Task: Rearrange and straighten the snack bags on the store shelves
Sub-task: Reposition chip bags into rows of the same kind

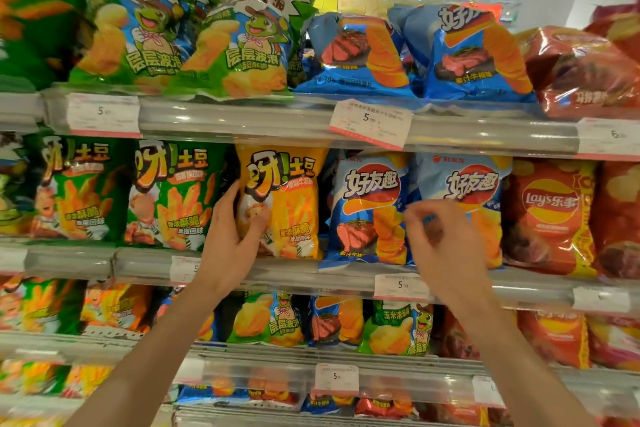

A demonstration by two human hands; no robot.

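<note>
Store shelves (242, 121) packed with snack bags span the whole frame. At centre, on the middle shelf, a yellow bag (291, 204) stands upright beside a blue bag (367, 211). The left hand (235, 232) grasps the yellow bag's left edge. The right hand (446, 246), blurred, hovers with loosely curled fingers before another blue bag (485, 184), gripping nothing.

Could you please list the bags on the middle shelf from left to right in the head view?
Green fries bag → second green fries bag → yellow fries bag, gripped by the left hand → blue steak-flavour bag → second blue bag, behind the right hand → red Lay's bag.
</note>
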